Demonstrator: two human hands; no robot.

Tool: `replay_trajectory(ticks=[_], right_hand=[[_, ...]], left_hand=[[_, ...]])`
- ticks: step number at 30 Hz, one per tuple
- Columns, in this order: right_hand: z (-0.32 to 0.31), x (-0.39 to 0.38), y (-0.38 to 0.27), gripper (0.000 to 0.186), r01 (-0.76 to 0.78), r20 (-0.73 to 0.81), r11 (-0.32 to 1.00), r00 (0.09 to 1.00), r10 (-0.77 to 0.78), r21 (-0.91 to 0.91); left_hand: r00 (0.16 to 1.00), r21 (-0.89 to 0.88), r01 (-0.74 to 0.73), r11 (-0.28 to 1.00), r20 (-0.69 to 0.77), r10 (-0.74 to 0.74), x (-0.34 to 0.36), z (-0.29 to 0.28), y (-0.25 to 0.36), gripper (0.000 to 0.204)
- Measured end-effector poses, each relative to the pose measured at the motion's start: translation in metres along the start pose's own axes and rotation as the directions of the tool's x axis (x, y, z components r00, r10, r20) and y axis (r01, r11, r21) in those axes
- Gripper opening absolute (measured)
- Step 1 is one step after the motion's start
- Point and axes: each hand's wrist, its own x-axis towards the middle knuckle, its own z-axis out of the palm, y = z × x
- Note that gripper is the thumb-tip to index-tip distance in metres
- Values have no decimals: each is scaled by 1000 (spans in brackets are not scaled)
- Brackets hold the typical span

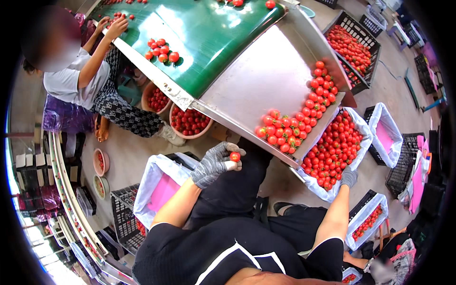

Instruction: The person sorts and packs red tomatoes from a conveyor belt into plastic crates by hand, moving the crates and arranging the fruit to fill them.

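A single red cherry tomato [234, 156] is pinched between the gloved fingertips of my left hand [211, 165], raised over my lap. My right hand [349, 177], also in a grey glove, grips the near right rim of a crate [365, 130] lined with pale plastic. Red tomatoes [332, 147] fill that crate, which sits just under the end of a metal chute [266, 66]. More tomatoes [285, 130], some with green stems, lie along the chute's lower lip.
A green conveyor belt [209, 38] carries a cluster of tomatoes [162, 50]. At its left side another person [78, 78] handles tomatoes. Tubs of tomatoes [190, 121] stand below. Pink-lined crates [161, 187] flank me; a black crate [373, 50] stands far right. Another person [382, 268] is lower right.
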Motion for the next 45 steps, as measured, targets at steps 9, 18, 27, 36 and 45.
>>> replay_trajectory(ticks=[9,18,27,36,45], right_hand=[[0,3,7,48,-19,22,992,1000,16,124],[-17,-3,-1,48,28,25,940,999,-39,341],[-17,-6,-2,46,-52,81,944,996,27,326],[-15,-1,3,46,-21,88,943,996,-9,331],[-11,8,27,44,53,53,938,996,-76,343]], left_hand=[[932,333,76,940,310,-186,8,75,14,35],[815,256,-315,914,566,123,164,271,98,48],[792,671,-548,499,608,52,76,188,-14,22],[512,545,-818,-183,835,199,34,183,-60,29],[405,405,-889,215,913,-45,68,289,-79,38]])
